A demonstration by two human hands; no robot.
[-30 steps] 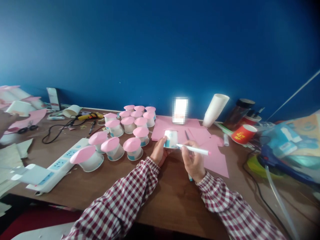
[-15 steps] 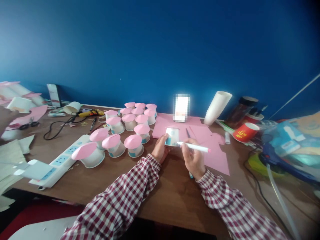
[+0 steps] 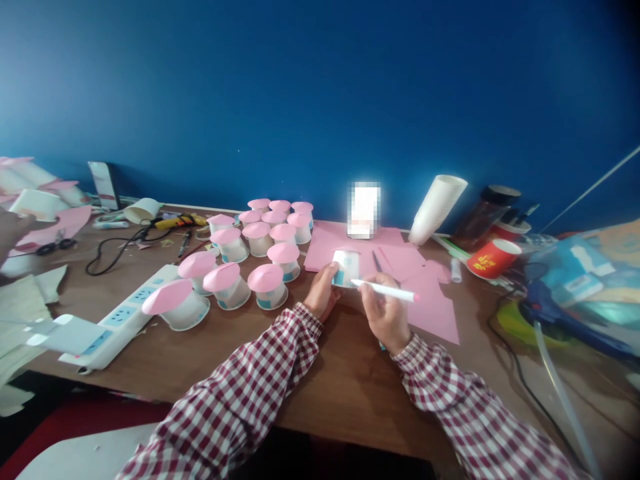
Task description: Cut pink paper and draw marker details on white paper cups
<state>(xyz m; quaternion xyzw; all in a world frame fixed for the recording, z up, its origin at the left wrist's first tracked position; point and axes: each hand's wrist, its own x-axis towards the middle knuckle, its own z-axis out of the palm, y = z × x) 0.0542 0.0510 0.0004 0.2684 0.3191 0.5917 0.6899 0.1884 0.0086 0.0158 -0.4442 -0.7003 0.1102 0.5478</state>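
Observation:
My left hand (image 3: pixel 323 293) is closed round a small white paper cup (image 3: pixel 346 269) with a blue band, held upside down on the pink paper sheets (image 3: pixel 430 307). My right hand (image 3: pixel 384 317) pinches a white pen (image 3: pixel 386 291) with a pink cap, its tip against the cup's side. Just left of the hands stand several upturned white cups topped with pink paper discs (image 3: pixel 265 277).
A white power strip (image 3: pixel 117 317) and black cable (image 3: pixel 107 250) lie at left. A stack of white cups (image 3: pixel 436 208), a red cup (image 3: pixel 493 257), a dark jar (image 3: pixel 483 213) and blue bags (image 3: pixel 575 287) crowd the right. Another person's hand (image 3: pixel 10 230) shows at far left.
The cup has turned slightly in my left hand while the pen stays at its side. The view has shifted a little; both hands keep their place.

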